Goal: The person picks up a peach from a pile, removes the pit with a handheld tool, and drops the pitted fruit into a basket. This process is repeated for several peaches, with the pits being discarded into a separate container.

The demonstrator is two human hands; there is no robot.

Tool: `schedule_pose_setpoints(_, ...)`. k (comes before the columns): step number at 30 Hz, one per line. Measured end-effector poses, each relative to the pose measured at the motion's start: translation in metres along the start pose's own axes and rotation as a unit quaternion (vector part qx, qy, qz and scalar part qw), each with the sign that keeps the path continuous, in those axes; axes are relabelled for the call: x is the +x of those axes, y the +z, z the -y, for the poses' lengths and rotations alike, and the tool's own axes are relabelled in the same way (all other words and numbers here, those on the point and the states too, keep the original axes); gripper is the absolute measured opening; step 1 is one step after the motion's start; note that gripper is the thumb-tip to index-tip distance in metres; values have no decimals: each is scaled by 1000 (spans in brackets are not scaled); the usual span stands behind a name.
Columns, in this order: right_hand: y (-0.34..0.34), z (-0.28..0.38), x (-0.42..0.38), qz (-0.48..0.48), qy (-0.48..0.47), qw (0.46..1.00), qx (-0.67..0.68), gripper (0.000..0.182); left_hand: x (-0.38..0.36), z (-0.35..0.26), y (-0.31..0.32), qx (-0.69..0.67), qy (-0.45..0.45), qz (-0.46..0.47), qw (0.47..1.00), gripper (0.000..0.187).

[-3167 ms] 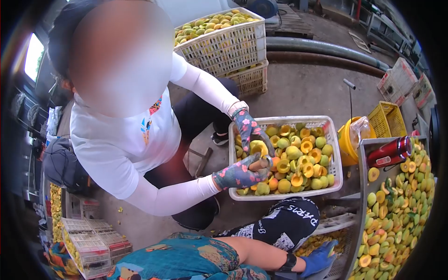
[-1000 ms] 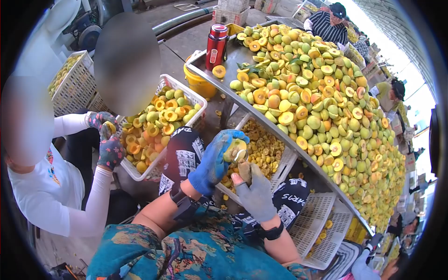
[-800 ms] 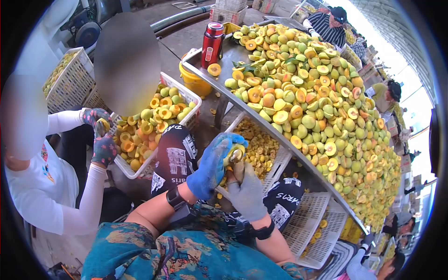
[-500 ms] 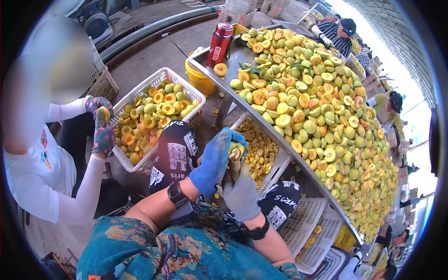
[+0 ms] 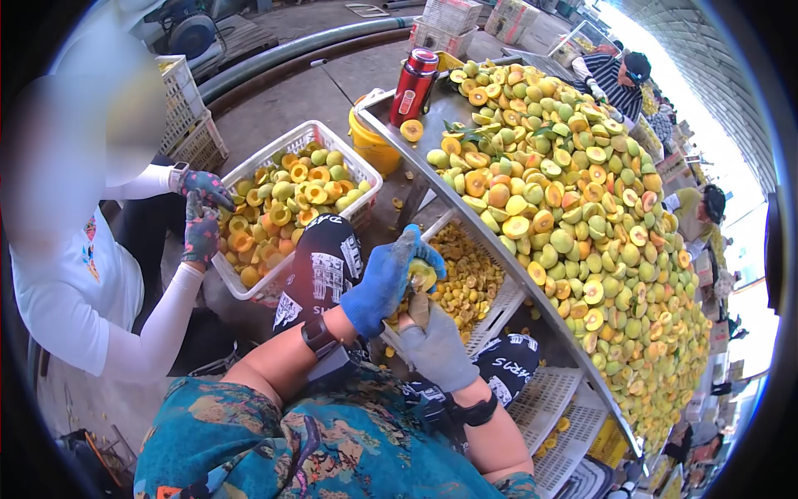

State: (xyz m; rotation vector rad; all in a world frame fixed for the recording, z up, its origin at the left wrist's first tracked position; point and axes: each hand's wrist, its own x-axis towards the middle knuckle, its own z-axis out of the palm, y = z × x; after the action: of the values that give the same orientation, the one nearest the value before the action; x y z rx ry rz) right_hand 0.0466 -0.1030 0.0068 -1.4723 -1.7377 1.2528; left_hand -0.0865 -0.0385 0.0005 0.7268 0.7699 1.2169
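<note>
- Metal bench [image 5: 391, 116], sloping, heaped with green-yellow halved peaches [image 5: 565, 208]; a red flask [image 5: 413, 75] stands at its upper end.
- White slatted crate [image 5: 490, 312] below the bench edge holds pitted halves; a second crate [image 5: 249, 287] of halves sits by a co-worker's floral-gloved hands [image 5: 201, 216].
- Blue-gloved left hand [image 5: 384, 279], fingers curled round a peach half [image 5: 421, 273], above the crate.
- Grey-gloved right hand [image 5: 434, 345] grips a tool handle [image 5: 418, 309] against the fruit.

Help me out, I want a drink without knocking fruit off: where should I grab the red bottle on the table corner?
Take the red bottle around its mid-body, coming from the bare corner side. It stands upright, and the piled fruit crowds the other side.
</note>
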Motion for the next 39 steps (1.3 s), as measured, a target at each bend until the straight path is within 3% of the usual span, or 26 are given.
schedule_pose_setpoints(3, -6, -4, 0, -6, -87, 996, 28, 30, 2, 0, -5, 36, 1, 15, 999, 67)
schedule_pose_setpoints(5, -21, 22, -2, 95, 111, 989, 36, 31, 4, -6, -14, 175, 43, 110, 978, 63)
schedule_pose_setpoints(6, -27, 32, -1, 118, 140, 983, 18, 31, 7, -6, -17, 212, 24, 123, 969, 62)
schedule_pose_setpoints(7, -30, 35, 0, 144, 163, 976, -4, 31, 14, 1, -27, 230, 79, 173, 954, 59)
schedule_pose_setpoints(9, -19, 1, 5, 107, 97, 989, -45, 31, 18, 2, -27, 237, 39, 166, 956, 49)
schedule_pose_setpoints(13, -9, -3, 9, 121, 126, 967, 185, 23, 21, -7, -31, 259, 83, 220, 937, 50)
schedule_pose_setpoints(14, -12, -6, 11, 162, 186, 934, 258, 19, 20, -11, -31, 255, 62, 221, 939, 51)
schedule_pose_setpoints(15, -11, -13, 12, 168, 158, 939, 255, 18, 24, -10, -34, 233, 106, 254, 933, 51)
schedule_pose_setpoints(17, -20, -28, 17, 290, 220, 786, 499, 14, 31, -9, -29, 186, 156, 276, 930, 52)
schedule_pose_setpoints(20, -14, -28, 13, 197, 199, 878, 388, 18, 34, -16, -16, 156, 68, 308, 936, 51)
schedule_pose_setpoints(21, -10, -22, 11, 200, 195, 879, 387, 18, 35, -23, -15, 159, 71, 306, 936, 51)
schedule_pose_setpoints(23, -5, -20, 9, 93, 155, 949, 260, 18, 38, -31, -10, 389, 31, 309, 867, 50)
schedule_pose_setpoints(24, 0, -27, 8, 69, 142, 954, 254, 19, 40, -31, -9, 449, 43, 317, 835, 51)
schedule_pose_setpoints(25, -1, -31, 6, 70, 142, 954, 254, 19, 43, -29, -7, 449, 43, 315, 835, 51)
schedule_pose_setpoints(26, -4, -35, 2, 148, 162, 885, 410, 18, 46, -24, -5, 407, 46, 334, 849, 52)
schedule_pose_setpoints(27, -6, -35, -1, 218, 178, 784, 553, 17, 47, -19, -3, 365, 48, 353, 860, 54)
schedule_pose_setpoints(28, -6, -35, -2, 219, 180, 782, 556, 17, 45, -12, -1, 366, 44, 352, 861, 54)
schedule_pose_setpoints(30, -8, -29, -3, 267, 105, 702, 651, 16, 38, -1, 8, 84, 35, 288, 953, 54)
schedule_pose_setpoints(31, -9, -23, -5, 267, 106, 700, 654, 16, 35, -1, 12, 85, 32, 286, 954, 54)
schedule_pose_setpoints(33, -11, -12, -11, 119, 130, 814, 553, 18, 30, 2, 22, -37, -29, 240, 970, 51)
schedule_pose_setpoints(34, -10, -58, 0, 188, 196, 588, 762, 24, 37, 13, 19, -50, -23, 262, 964, 48)
schedule_pose_setpoints(35, -9, -82, 11, 188, 199, 585, 763, 24, 39, 17, 20, -51, -27, 258, 964, 48)
schedule_pose_setpoints(36, -7, -82, 18, 105, 126, 764, 624, 18, 40, 20, 21, -76, -80, 238, 965, 47)
schedule_pose_setpoints(37, -6, -83, 18, 15, 46, 895, 444, 19, 41, 26, 22, -103, -136, 217, 961, 46)
schedule_pose_setpoints(38, -11, -88, 17, 12, -17, 943, 332, 22, 41, 40, 21, -169, -131, 145, 966, 49)
schedule_pose_setpoints(39, -18, -97, 14, 12, -23, 985, 170, 26, 59, 63, -3, -240, -213, 255, 912, 36)
